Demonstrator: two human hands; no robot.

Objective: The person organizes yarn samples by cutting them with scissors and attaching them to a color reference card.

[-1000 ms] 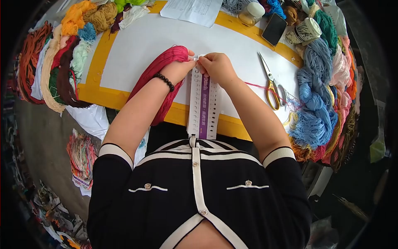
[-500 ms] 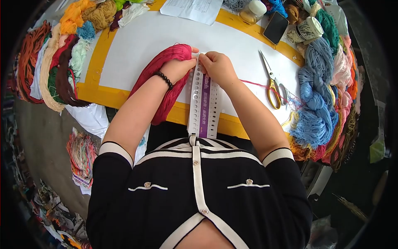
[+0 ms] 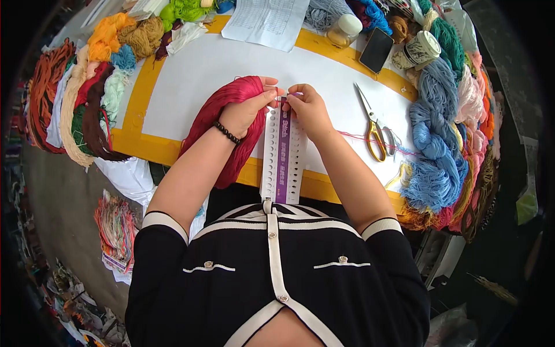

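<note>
A crimson skein of thread (image 3: pixel 222 109) hangs over my left hand (image 3: pixel 254 104) and down past the wrist. The thumb and fingers of that hand are closed on red strands at the skein's upper end. My right hand (image 3: pixel 306 107) pinches red thread at the top of a long white card with punched holes and a purple stripe (image 3: pixel 283 156). The two hands' fingertips nearly meet. The card runs down toward my waist, with a row of holes along each side. From beside my right forearm a thin red thread (image 3: pixel 352 136) trails rightward to gold-handled scissors (image 3: pixel 376 130).
A black phone (image 3: pixel 376 51), a lidded jar (image 3: pixel 345 30) and a patterned cup (image 3: pixel 417 50) stand at the back right. Blue skeins (image 3: pixel 433 139) line the right edge; multicoloured skeins (image 3: pixel 75 104) line the left. A printed sheet (image 3: pixel 263 23) lies at the back.
My hands have moved slightly toward my body, and a small gap with red thread now shows between the fingertips. My left fingers have shifted on the strands. The camera view has also shifted.
</note>
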